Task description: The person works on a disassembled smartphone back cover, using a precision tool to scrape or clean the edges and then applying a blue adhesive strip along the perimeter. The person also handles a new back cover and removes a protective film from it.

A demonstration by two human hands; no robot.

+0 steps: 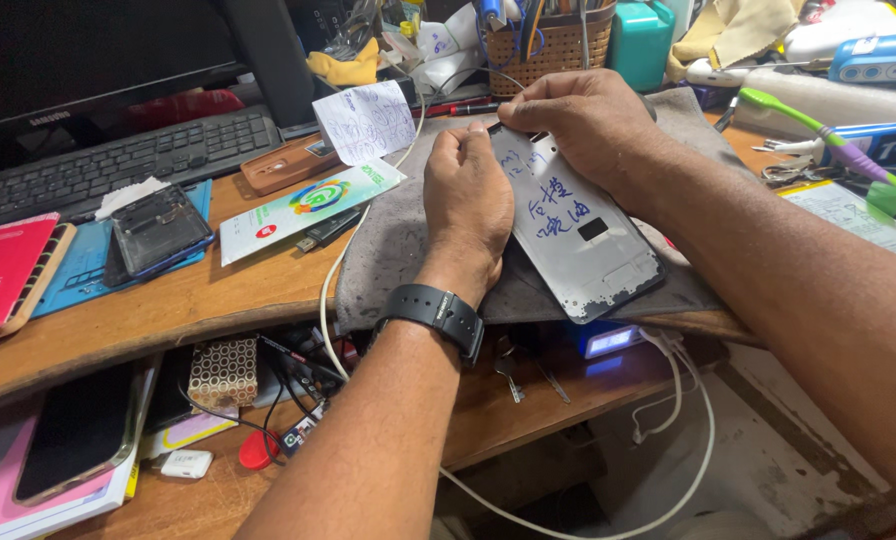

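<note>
A flat grey phone panel [578, 235] with blue handwriting lies tilted over a grey cloth mat [388, 250] on the wooden desk. My left hand [468, 205], with a black wristwatch [436, 312] on its wrist, grips the panel's left edge near the top. My right hand [578, 115] pinches the panel's top edge, fingers curled over it. The upper left corner of the panel is hidden behind my hands.
Left of the mat lie a white packet [303, 205], a paper slip [366, 120], a dark phone [158, 232] and a black keyboard [118, 160]. A wicker basket [553, 40] stands behind. A green toothbrush [828, 145] lies right. White cables [683, 400] hang below, over a cluttered lower shelf [528, 395].
</note>
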